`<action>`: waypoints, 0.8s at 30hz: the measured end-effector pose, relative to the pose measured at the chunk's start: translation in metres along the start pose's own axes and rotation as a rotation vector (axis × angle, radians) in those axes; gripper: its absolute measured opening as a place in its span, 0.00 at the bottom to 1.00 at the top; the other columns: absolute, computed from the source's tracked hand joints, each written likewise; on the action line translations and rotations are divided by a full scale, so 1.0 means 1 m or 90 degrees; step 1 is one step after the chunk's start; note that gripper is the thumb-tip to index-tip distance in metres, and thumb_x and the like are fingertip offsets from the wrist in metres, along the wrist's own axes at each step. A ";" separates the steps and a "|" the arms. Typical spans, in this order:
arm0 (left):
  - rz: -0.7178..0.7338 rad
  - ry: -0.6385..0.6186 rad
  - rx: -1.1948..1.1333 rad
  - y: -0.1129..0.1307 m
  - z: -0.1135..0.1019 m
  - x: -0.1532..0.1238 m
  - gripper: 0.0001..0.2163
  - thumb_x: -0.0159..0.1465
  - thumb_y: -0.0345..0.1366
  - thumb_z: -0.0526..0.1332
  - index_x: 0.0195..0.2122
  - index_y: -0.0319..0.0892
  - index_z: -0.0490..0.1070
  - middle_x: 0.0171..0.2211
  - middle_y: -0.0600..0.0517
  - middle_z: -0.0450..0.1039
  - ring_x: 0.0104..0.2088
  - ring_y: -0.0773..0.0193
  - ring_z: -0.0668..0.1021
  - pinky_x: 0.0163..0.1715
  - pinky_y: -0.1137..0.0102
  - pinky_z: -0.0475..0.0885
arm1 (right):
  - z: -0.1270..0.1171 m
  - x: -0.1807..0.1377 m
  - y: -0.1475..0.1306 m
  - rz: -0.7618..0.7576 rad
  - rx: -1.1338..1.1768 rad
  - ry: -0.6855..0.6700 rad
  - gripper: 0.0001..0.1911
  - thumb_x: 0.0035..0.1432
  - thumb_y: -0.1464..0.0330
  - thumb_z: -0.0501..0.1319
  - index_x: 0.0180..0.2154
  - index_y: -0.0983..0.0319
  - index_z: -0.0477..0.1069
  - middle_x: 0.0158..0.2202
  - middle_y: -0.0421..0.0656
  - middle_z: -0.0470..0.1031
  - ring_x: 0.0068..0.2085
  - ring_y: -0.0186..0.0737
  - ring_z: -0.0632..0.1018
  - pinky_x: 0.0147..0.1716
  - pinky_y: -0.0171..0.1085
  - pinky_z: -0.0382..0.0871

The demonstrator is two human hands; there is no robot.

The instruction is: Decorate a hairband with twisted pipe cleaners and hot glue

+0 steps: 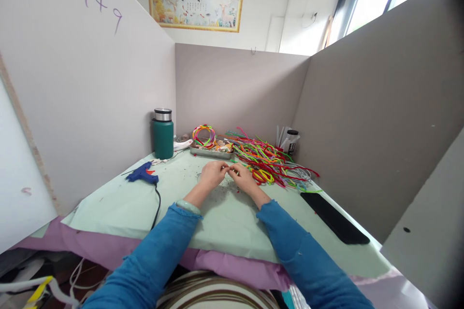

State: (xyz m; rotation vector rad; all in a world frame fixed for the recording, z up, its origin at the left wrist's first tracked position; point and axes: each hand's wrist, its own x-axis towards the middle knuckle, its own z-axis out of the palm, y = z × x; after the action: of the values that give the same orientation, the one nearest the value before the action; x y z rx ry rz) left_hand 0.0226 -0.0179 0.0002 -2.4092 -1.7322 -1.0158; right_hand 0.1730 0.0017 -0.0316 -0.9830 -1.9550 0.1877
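My left hand [213, 174] and my right hand [242, 176] meet fingertip to fingertip over the middle of the table. Both are pinched closed. Whatever lies between the fingers is too small or hidden to make out. Just beyond my right hand spreads a heap of colourful pipe cleaners [268, 154], with a yellow looped bundle [264, 176] close to my wrist. Behind my hands stands a shallow metal tray [212, 153] of small pieces, and a ring of twisted coloured pipe cleaners [204, 136] leans upright in it.
A blue glue gun [143, 174] with a black cord lies at left, near a green bottle [164, 137]. On the right are a black flat object [333, 217] and a black-lidded container [290, 142]. Grey partitions [239, 87] enclose the table. Small scraps dot the pale cloth [232, 231].
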 end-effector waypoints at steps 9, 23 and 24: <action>0.010 0.006 0.004 -0.002 0.002 0.000 0.12 0.62 0.41 0.55 0.40 0.46 0.76 0.36 0.49 0.78 0.37 0.62 0.76 0.38 0.72 0.66 | 0.002 0.000 0.002 0.019 -0.016 0.026 0.08 0.56 0.65 0.57 0.28 0.62 0.69 0.29 0.40 0.68 0.30 0.34 0.68 0.31 0.33 0.59; 0.048 0.018 -0.015 -0.001 0.005 0.000 0.13 0.62 0.35 0.54 0.42 0.46 0.75 0.41 0.50 0.76 0.41 0.63 0.75 0.44 0.72 0.66 | 0.000 0.000 0.002 0.001 -0.022 0.058 0.09 0.55 0.66 0.56 0.25 0.61 0.66 0.28 0.40 0.65 0.31 0.35 0.68 0.31 0.33 0.60; 0.044 0.013 -0.012 -0.001 0.004 0.000 0.12 0.62 0.35 0.54 0.42 0.46 0.75 0.41 0.50 0.76 0.41 0.63 0.75 0.43 0.72 0.66 | 0.000 0.000 0.001 -0.003 -0.021 0.057 0.09 0.56 0.66 0.55 0.25 0.61 0.66 0.28 0.40 0.65 0.31 0.35 0.67 0.31 0.34 0.60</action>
State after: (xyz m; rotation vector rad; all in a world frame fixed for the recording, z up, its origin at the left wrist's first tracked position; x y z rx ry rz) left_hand 0.0239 -0.0161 -0.0032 -2.4425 -1.6282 -1.0491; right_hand 0.1737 0.0026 -0.0327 -0.9912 -1.8846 0.1077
